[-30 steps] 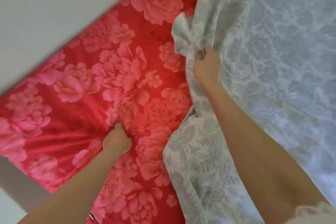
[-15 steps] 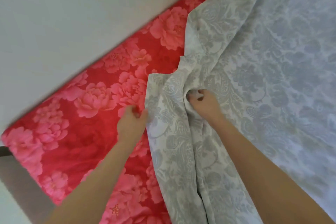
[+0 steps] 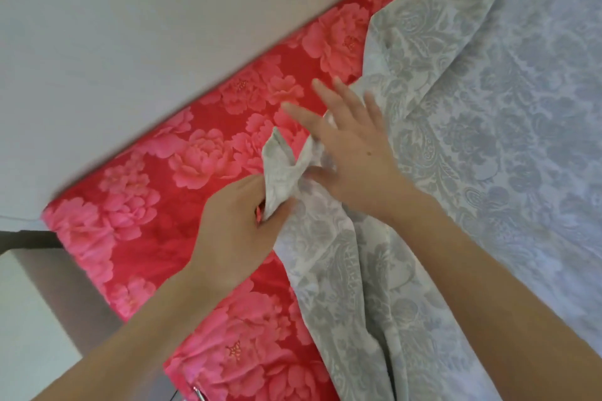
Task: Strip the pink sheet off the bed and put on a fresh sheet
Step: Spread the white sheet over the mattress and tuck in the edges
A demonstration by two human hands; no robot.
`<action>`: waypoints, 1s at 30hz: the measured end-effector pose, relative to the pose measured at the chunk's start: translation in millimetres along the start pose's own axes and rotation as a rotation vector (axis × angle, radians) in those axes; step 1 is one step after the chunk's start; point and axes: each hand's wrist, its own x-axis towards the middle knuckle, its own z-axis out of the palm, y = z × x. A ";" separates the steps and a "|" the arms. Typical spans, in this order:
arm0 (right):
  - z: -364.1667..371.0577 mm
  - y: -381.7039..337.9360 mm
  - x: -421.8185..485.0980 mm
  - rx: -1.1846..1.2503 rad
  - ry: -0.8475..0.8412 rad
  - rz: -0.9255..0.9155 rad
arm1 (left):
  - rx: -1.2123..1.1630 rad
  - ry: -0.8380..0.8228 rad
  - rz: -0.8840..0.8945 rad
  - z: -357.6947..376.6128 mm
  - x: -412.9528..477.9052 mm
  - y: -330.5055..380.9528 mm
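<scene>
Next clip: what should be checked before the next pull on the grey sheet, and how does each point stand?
1. Left hand grips the bunched corner of the grey damask-patterned fabric sheet: ok.
2. Right hand holding it: not ok, fingers spread open.
3. Pink floral fabric sheet stripped: not ok, lies underneath.
4. Grey sheet reaches the white wall: not ok.
5. Other corners tucked: cannot tell.

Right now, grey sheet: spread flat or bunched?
Bunched at its edge: the left hand grips a twisted wad of the grey sheet over the pink sheet, with the right hand open beside it. Farther right it lies spread.
</scene>
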 end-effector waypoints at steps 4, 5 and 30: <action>7.3 -51.1 29.2 0.046 -0.007 -0.330 | -0.017 0.097 0.035 -58.5 -43.2 4.4; 4.6 -68.5 29.9 0.107 -0.029 -0.356 | -0.055 0.174 -0.012 -73.9 -53.3 7.7; -43.2 -257.2 141.5 -0.249 -0.100 -0.242 | -0.338 0.137 -0.751 -350.2 -94.8 -187.5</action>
